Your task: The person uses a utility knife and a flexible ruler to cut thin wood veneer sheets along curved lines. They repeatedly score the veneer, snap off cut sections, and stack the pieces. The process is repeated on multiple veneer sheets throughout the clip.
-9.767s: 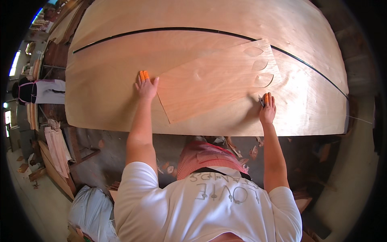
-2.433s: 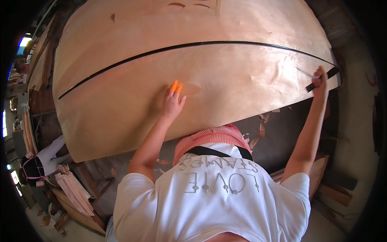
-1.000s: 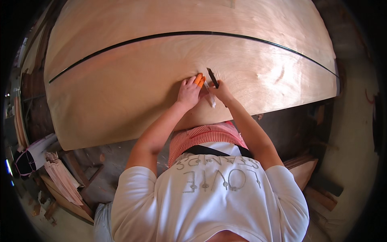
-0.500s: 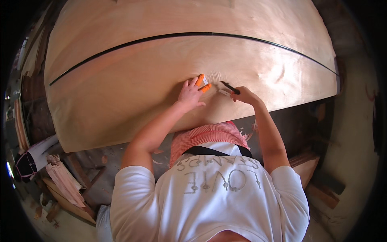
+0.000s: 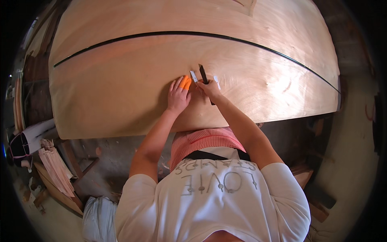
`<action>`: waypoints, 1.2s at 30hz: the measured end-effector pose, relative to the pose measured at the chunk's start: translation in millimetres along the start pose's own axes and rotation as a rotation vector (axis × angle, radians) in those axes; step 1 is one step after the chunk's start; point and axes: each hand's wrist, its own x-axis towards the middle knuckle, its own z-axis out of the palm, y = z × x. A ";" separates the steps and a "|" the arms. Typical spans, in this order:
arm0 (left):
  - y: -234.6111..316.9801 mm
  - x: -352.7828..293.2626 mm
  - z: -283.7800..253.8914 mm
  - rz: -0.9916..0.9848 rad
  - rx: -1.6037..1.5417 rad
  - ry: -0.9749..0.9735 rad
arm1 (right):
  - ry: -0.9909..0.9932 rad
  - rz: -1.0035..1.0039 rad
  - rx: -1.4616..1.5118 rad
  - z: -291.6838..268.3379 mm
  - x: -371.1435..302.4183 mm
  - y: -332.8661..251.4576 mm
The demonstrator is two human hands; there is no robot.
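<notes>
A large sheet of pale wood veneer lies in front of me, with wrinkles near its middle. My left hand rests on it, fingers laid out, two of them in orange finger covers. Just to the right, my right hand is closed around a slim black knife, its far end pointing away from me. A small white strip is at the right hand's fingertips; whether they pinch it I cannot make out. Another white piece lies on the veneer right of that hand.
A long, thin black strip runs across the sheet beyond my hands. Stacked veneer pieces stand at the lower left, near a pale plastic bag. At the far edge, a rectangular outline shows on the wood.
My right hand has moved left with the knife, close beside the left hand. The left hand has shifted slightly left, its covered fingers now closer together. The view has shifted a little.
</notes>
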 end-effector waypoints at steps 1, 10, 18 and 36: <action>-0.7 1.4 -1.8 -0.033 -0.029 0.044 | 0.018 0.005 -0.010 2.3 1.1 0.3; -10.0 18.4 6.4 0.125 0.127 -0.145 | 0.063 0.161 0.118 3.8 5.2 11.8; -6.0 12.5 -10.3 0.193 -0.004 -0.314 | -0.055 0.256 0.017 -60.3 -79.1 47.0; -34.4 22.5 4.3 -0.233 -0.097 0.228 | 0.423 0.184 0.125 -154.1 -176.7 149.9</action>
